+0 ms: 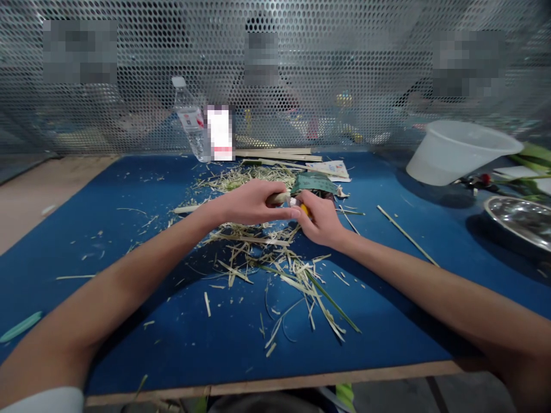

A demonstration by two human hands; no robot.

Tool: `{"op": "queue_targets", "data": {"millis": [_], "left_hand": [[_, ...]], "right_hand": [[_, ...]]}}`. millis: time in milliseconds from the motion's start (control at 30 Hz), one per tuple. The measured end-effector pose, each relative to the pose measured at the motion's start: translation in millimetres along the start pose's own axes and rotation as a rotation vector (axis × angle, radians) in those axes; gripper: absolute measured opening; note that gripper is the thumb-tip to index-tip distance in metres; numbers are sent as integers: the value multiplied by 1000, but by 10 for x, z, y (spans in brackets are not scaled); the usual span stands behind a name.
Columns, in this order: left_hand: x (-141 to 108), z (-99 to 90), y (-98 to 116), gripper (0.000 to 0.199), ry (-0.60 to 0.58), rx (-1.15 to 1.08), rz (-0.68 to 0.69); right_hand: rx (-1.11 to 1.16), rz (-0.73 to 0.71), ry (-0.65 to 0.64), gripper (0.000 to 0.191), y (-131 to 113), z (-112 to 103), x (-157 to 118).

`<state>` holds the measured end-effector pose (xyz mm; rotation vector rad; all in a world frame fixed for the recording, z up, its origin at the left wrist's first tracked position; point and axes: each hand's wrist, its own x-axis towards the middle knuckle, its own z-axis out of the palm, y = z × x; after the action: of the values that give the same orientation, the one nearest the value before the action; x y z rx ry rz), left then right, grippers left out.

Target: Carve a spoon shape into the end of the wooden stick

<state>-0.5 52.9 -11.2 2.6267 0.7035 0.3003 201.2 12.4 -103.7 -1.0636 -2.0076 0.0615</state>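
Near the middle of the blue mat, my left hand is closed around a short pale stalk whose end points right. My right hand meets it there, closed on a small tool with a yellow part and a white tip. The left thumb touches the tool near the white tip. Thin pale green shavings lie heaped behind and below both hands. A dark green packet rests just behind my right hand.
A water bottle leans by a bright phone screen at the back. Long strips lie near the metal mesh. At the right are a white tub, a steel bowl and green leaves. People show behind the mesh.
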Motion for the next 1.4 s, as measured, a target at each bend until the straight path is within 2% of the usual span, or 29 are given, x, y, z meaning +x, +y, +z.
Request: {"op": "queue_targets", "data": {"millis": [767, 1400], "left_hand": [[18, 11, -3, 43, 24, 22, 21], [20, 11, 5, 44, 35, 23, 24]], "right_hand": [[2, -60, 44, 30, 13, 9, 4], [13, -40, 47, 31, 26, 10, 1]]}}
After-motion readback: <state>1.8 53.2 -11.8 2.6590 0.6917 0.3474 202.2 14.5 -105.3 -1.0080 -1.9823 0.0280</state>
